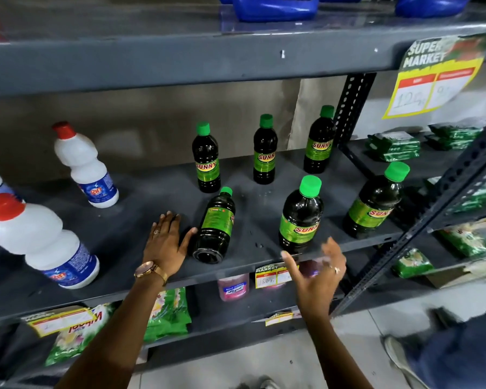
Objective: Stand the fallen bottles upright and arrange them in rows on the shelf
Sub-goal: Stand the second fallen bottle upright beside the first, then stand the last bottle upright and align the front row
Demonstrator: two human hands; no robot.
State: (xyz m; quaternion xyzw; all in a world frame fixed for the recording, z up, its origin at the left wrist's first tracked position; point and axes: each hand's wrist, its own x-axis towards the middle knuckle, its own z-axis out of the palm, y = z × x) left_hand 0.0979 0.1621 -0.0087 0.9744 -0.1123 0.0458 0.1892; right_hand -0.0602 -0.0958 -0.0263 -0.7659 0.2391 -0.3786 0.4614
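Both forearms reach up from the bottom of the view toward the grey metal shelf (264,220). The left hand (166,242), with a ring and a gold wristwatch (149,270), lies flat and spread on the shelf near its front edge, thumb touching the side of the fallen bottle (215,227) but gripping nothing. That dark SUNNY bottle lies on its side, base toward the front edge and green cap pointing to the back. The right hand (317,272) hovers open and empty just in front of the front edge, fingers loosely curled, below the front middle bottle (300,217), which stands upright close to that edge. Another upright bottle (373,200) stands toward the front right corner. Three more stand in a row toward the back: the back left bottle (206,161), the back middle bottle (265,151) and the back right bottle (319,141) beside the perforated upright post (351,108). On the shelf's left side stand white red-capped bottles (84,167), one large one (40,240) at the front edge. A yellow price tag (432,80) hangs from the shelf above.
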